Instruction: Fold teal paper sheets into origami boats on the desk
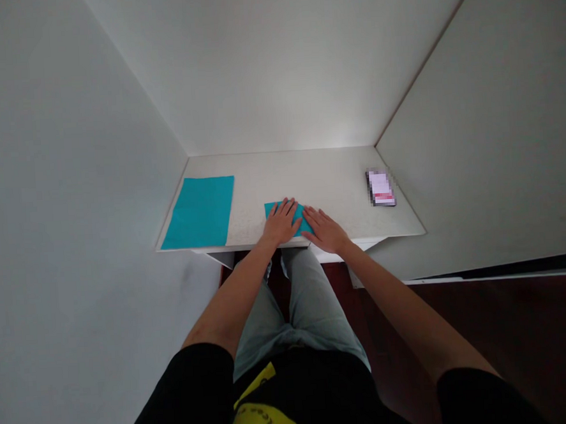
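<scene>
A small piece of blue paper [299, 229] lies at the front edge of the white desk, partly covered by both hands. My left hand [280, 222] rests flat on its left part, fingers stretched out. On its right edge lies my right hand [326, 230], also flat, with the fingers pointing up and to the left. Between the two hands a strip of the paper shows; whether it is folded under the palms I cannot tell. A larger blue sheet [199, 212] lies flat at the desk's left end, apart from the hands.
The white desk [304, 172] fits between a wall [94, 185] on the left and a pale panel [489, 135] on the right. A phone with a blurred, lit screen [381, 188] lies at its right end. My legs are below the front edge.
</scene>
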A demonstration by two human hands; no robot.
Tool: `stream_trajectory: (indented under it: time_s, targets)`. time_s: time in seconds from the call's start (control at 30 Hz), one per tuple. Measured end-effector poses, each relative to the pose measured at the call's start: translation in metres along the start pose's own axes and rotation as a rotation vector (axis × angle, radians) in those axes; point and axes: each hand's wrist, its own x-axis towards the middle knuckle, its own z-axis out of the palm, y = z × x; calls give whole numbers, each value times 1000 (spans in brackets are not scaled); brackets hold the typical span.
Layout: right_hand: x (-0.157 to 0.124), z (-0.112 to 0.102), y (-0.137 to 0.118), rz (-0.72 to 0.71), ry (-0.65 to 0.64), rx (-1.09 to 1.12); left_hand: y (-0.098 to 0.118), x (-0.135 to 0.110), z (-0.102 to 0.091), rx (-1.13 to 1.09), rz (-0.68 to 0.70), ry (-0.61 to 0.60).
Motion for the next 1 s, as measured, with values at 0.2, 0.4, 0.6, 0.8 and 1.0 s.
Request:
stream_trajectory:
  time_s: [0.2,0.4,0.6,0.8,1.0]
  targets:
    - [-40,-5,6,20,-12,-20,1,1,-2,7,-15,-22]
    - [-68,-18,8,97,22,-64,13,2,-9,163,-99,-110]
    - [-50,-14,-30,2,52,-91,29,-5,-24,290,-174,-50]
    - [-29,2,-34,-76,-21,-142,13,-46,-37,323,-18,-33]
    - [-10,4,-3,-92,-38,-109,-15,-65,-41,209,231,-104]
